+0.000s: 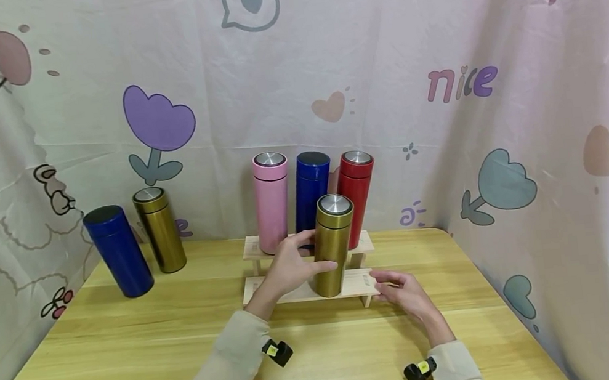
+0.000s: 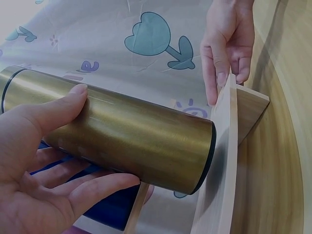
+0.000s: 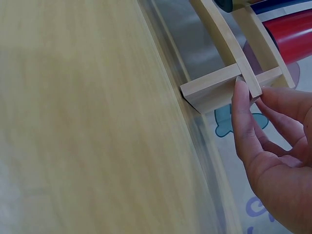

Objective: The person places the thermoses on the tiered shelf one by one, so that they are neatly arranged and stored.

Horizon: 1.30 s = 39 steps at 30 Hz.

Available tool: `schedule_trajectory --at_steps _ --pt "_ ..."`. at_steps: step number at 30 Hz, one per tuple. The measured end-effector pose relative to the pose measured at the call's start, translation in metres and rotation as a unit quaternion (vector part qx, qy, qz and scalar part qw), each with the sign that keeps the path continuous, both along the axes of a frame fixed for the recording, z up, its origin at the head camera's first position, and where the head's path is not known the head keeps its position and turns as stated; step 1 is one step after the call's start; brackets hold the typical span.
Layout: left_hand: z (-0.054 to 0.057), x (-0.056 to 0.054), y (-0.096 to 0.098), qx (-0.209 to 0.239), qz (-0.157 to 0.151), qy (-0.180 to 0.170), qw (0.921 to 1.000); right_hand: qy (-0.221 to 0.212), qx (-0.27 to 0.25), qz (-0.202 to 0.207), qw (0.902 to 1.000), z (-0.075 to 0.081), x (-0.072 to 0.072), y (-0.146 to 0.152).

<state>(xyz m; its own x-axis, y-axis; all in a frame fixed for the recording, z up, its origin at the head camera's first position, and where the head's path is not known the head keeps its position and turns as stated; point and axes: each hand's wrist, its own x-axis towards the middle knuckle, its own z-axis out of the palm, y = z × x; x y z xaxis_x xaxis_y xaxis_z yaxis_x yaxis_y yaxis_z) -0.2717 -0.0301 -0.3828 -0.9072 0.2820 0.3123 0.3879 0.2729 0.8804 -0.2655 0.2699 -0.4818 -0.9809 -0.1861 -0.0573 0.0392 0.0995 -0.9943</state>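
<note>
I see tabletop (image 1: 132, 350) before rack (image 1: 360, 280); right hand (image 1: 407, 297) pinching rack edge; left hand (image 1: 291, 267), fingers clamped on gold bottle (image 1: 333, 236), long axis near-upright, lid (image 1: 335, 205) up

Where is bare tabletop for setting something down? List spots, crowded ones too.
Bare tabletop: between the back-left gold bottle and the rack; also between the right hand and the right edge. Crowded: the rack's upper tier, with pink bottle, blue bottle and red bottle.

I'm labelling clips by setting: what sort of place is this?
Probably a staged tabletop corner indoors: a printed cloth backdrop hangs behind a wood-grain table, and a small two-tier stand holds bottles.
</note>
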Motion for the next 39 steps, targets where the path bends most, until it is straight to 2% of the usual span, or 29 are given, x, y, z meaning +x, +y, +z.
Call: schedule_trajectory --at_steps 12,29,39 --pt "-0.001 -0.003 0.006 0.001 0.006 -0.017 0.9998 0.001 -0.003 -0.001 1.0000 -0.001 0.001 0.001" --pt "-0.004 -0.005 0.017 0.011 0.002 -0.010 0.9999 0.008 0.000 0.000 1.0000 -0.001 0.002 0.000" --pt "-0.006 -0.007 0.021 0.005 0.004 -0.018 0.9998 0.002 0.000 -0.007 1.0000 -0.001 0.001 -0.001"
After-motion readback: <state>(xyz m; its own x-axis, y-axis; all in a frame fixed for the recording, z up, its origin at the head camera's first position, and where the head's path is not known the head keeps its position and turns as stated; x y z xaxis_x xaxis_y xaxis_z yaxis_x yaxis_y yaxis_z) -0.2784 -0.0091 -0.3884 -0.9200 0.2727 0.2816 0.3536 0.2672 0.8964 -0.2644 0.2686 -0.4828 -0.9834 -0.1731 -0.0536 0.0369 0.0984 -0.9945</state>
